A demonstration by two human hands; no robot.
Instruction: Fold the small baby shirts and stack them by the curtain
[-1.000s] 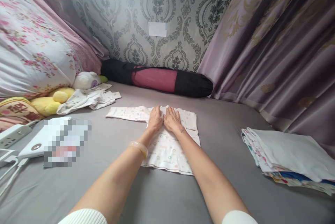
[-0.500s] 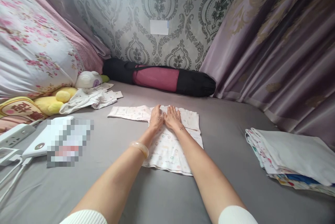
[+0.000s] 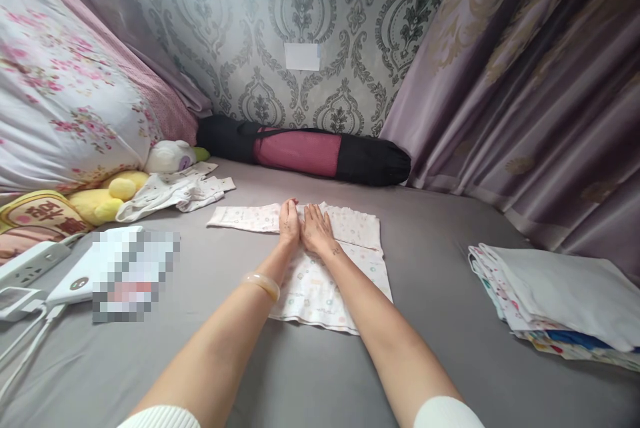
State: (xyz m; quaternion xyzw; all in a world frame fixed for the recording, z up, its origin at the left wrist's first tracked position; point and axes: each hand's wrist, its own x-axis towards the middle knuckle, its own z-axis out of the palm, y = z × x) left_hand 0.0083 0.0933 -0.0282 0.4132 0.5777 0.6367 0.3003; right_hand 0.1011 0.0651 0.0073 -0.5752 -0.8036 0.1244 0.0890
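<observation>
A small white long-sleeved shirt [image 3: 327, 291] with a pale print lies flat on the grey sheet. One sleeve [image 3: 243, 216] stretches out to the left, while a folded part [image 3: 357, 225] lies across the shirt's upper right. My left hand [image 3: 289, 221] stands on its edge at the upper left of the shirt, fingers extended, holding nothing. Close beside it, my right hand [image 3: 316, 228] presses flat on the fabric with its fingers stretched forward. A pale bangle [image 3: 263, 285] circles my left wrist.
Folded clothes [image 3: 560, 295] are stacked at the right. A crumpled white garment [image 3: 175, 191] lies near yellow plush toys [image 3: 105, 198] at the left. In front of those are a power strip [image 3: 33, 265] and a white power bank [image 3: 80, 281] with cables. A long black-and-pink bag [image 3: 300, 151] lies along the wall.
Both hands have slid a little to the left over the shirt. My left hand has turned more onto its edge, and the right remains flat on the cloth.
</observation>
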